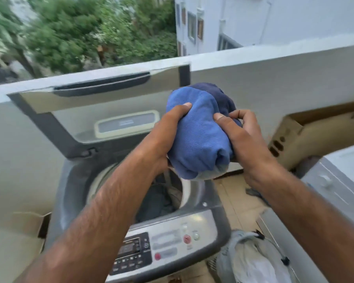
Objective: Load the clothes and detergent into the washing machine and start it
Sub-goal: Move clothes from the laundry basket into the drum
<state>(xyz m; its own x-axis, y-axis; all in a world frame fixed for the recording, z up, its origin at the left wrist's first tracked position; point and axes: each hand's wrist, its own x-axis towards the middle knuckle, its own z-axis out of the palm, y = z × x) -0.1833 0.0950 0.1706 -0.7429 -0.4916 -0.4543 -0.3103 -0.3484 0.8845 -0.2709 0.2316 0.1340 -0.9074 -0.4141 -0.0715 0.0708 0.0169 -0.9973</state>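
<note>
A bundle of blue clothes (200, 135), light blue in front and dark blue behind, is held up between both hands above the right side of the washing machine (70, 193). My left hand (168, 131) grips its left side and my right hand (243, 137) grips its right side. The top-loading machine stands with its lid (102, 103) raised. Dark clothes (157, 203) lie inside the drum. The control panel (166, 244) with red buttons faces me at the front. No detergent is in view.
A grey laundry bag (251, 260) with pale cloth sits on the tiled floor right of the machine. A white appliance (339, 180) stands at the far right, a cardboard box (315, 131) behind it. A low balcony wall (274, 78) runs behind everything.
</note>
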